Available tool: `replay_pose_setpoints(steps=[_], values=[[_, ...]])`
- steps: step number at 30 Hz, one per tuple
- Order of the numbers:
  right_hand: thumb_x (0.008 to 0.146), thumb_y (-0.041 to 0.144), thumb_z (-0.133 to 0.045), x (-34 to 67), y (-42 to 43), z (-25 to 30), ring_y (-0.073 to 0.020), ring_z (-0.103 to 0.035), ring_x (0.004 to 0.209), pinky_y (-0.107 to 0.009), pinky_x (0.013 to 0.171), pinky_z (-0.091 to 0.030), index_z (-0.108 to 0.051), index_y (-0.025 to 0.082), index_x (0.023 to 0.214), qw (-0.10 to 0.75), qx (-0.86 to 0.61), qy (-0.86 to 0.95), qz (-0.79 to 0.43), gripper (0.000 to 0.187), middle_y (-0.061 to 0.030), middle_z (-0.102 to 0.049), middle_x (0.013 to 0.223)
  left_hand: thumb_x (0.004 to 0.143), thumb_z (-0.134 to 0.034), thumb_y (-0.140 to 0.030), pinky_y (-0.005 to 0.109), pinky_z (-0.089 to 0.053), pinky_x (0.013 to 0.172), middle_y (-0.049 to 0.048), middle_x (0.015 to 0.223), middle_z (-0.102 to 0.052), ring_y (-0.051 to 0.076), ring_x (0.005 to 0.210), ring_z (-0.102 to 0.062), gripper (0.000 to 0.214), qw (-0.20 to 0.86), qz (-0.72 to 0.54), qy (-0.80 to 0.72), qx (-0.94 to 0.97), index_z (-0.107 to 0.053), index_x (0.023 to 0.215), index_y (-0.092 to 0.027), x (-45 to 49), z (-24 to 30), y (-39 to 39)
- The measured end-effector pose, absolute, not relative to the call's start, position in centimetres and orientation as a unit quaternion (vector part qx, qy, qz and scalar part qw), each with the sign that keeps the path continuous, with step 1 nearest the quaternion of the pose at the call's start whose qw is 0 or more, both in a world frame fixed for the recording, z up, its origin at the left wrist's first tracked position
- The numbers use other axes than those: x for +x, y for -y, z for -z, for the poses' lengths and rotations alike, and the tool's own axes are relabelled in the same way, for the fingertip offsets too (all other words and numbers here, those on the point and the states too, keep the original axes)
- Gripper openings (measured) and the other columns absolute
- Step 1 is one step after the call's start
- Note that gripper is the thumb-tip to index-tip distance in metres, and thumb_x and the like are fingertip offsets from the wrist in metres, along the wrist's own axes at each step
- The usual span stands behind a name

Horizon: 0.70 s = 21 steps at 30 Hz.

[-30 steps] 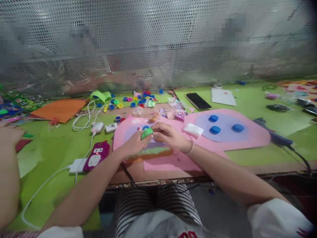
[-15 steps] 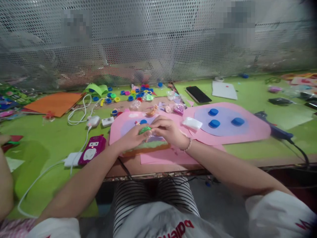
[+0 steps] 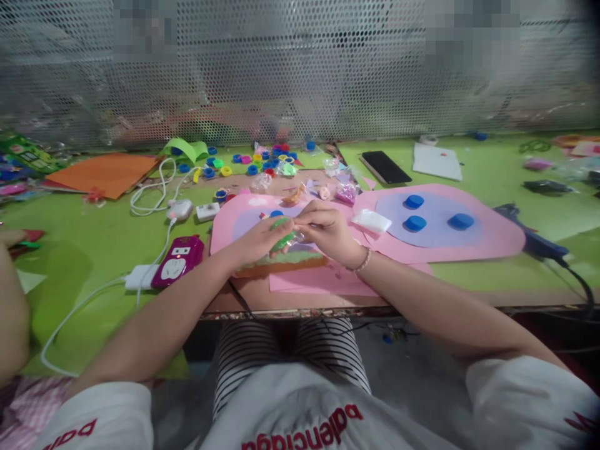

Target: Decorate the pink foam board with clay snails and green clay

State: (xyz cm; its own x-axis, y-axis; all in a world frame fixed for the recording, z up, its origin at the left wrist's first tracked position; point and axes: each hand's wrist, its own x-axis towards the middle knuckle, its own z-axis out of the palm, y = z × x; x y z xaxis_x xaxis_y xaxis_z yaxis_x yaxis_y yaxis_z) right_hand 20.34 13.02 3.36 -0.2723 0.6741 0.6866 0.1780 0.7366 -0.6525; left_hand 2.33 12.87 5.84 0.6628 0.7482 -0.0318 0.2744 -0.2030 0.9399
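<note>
My left hand point(image 3: 257, 242) is closed around a small clear plastic packet point(image 3: 283, 232) with something bright green inside. The fingers of my right hand point(image 3: 328, 236) pinch the packet's clear edge, close against the left fingertips. Both hands are over a pink paper shape point(image 3: 222, 232) with a lilac oval and a green-and-brown lower strip. A blue bottle cap point(image 3: 276, 214) on that shape shows just behind my left hand. What the green content is, I cannot make out.
Right of my hands lie a white packet point(image 3: 372, 220) and a second pink shape point(image 3: 504, 240) bearing blue caps point(image 3: 462, 221). Beyond it is a phone point(image 3: 385, 167); a glue gun point(image 3: 539, 240) is at its right. A purple power strip point(image 3: 178, 261) and another person's arm point(image 3: 12, 312) are left.
The view has tilted, so the scene sits slightly higher and further right. More of the green packet and its clear edge shows between my hands, which keep hold of it.
</note>
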Motion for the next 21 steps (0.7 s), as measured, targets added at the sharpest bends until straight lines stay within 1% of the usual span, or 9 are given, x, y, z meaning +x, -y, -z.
replay_pose_setpoints(steps=[2, 4, 8, 12, 15, 18, 21], values=[[0.082, 0.041, -0.063, 20.7, -13.2, -3.4, -0.0105, -0.054, 0.065, -0.027, 0.062, -0.048, -0.071, 0.025, 0.080, 0.534, -0.297, 0.758, -0.231, 0.018, 0.0009, -0.056, 0.070, 0.086, -0.032, -0.063, 0.024, -0.033, 0.046, -0.0016, 0.057, -0.048, 0.008, 0.043, -0.040, 0.055, 0.544, -0.235, -0.357, 0.722, -0.056, 0.101, -0.017, 2.5, -5.8, -12.8], [0.082, 0.039, -0.063, 20.9, -13.4, -3.4, -0.0102, -0.054, 0.063, -0.026, 0.060, -0.047, -0.072, 0.024, 0.082, 0.528, -0.302, 0.759, -0.232, 0.017, 0.0010, -0.057, 0.069, 0.086, -0.033, -0.063, 0.024, -0.032, 0.045, -0.0017, 0.058, -0.048, 0.008, 0.042, -0.039, 0.053, 0.556, -0.244, -0.366, 0.706, -0.056, 0.102, -0.018, 2.6, -5.8, -12.7], [0.085, 0.036, -0.060, 21.2, -13.7, -3.3, -0.0107, -0.053, 0.062, -0.027, 0.057, -0.047, -0.071, 0.023, 0.084, 0.515, -0.281, 0.783, -0.208, 0.017, 0.0003, -0.057, 0.068, 0.084, -0.036, -0.064, 0.024, -0.031, 0.044, -0.0011, 0.055, -0.049, 0.008, 0.042, -0.040, 0.052, 0.556, -0.239, -0.379, 0.700, -0.056, 0.091, -0.017, 2.7, -5.7, -12.9], [0.088, 0.033, -0.055, 21.5, -13.7, -3.3, -0.0130, -0.054, 0.065, -0.030, 0.060, -0.048, -0.065, 0.023, 0.084, 0.489, -0.268, 0.821, -0.123, 0.015, -0.0008, -0.055, 0.070, 0.084, -0.036, -0.065, 0.025, -0.034, 0.046, -0.0015, 0.054, -0.048, 0.009, 0.043, -0.042, 0.051, 0.535, -0.224, -0.379, 0.721, -0.054, 0.080, -0.017, 2.6, -5.6, -12.9], [0.091, 0.030, -0.049, 21.8, -13.5, -3.6, -0.0148, -0.054, 0.069, -0.031, 0.062, -0.049, -0.061, 0.022, 0.086, 0.448, -0.245, 0.857, -0.069, 0.015, -0.0023, -0.054, 0.073, 0.084, -0.035, -0.065, 0.024, -0.036, 0.046, -0.0020, 0.056, -0.048, 0.008, 0.044, -0.043, 0.051, 0.525, -0.221, -0.372, 0.733, -0.049, 0.071, -0.018, 2.6, -5.4, -12.8], [0.094, 0.027, -0.041, 22.1, -13.4, -4.1, -0.0168, -0.054, 0.075, -0.033, 0.067, -0.050, -0.057, 0.020, 0.090, 0.388, -0.228, 0.893, -0.010, 0.019, -0.0053, -0.055, 0.080, 0.083, -0.035, -0.066, 0.022, -0.036, 0.044, -0.0024, 0.056, -0.047, 0.007, 0.045, -0.043, 0.051, 0.522, -0.219, -0.375, 0.734, -0.045, 0.069, -0.018, 2.7, -5.2, -12.7], [0.096, 0.024, -0.033, 22.3, -13.3, -4.5, -0.0174, -0.053, 0.073, -0.032, 0.065, -0.049, -0.055, 0.018, 0.087, 0.331, -0.213, 0.916, 0.079, 0.025, -0.0076, -0.055, 0.080, 0.081, -0.036, -0.069, 0.021, -0.036, 0.043, -0.0027, 0.055, -0.047, 0.008, 0.047, -0.045, 0.053, 0.518, -0.205, -0.369, 0.744, -0.046, 0.069, -0.018, 2.7, -5.3, -12.6]])
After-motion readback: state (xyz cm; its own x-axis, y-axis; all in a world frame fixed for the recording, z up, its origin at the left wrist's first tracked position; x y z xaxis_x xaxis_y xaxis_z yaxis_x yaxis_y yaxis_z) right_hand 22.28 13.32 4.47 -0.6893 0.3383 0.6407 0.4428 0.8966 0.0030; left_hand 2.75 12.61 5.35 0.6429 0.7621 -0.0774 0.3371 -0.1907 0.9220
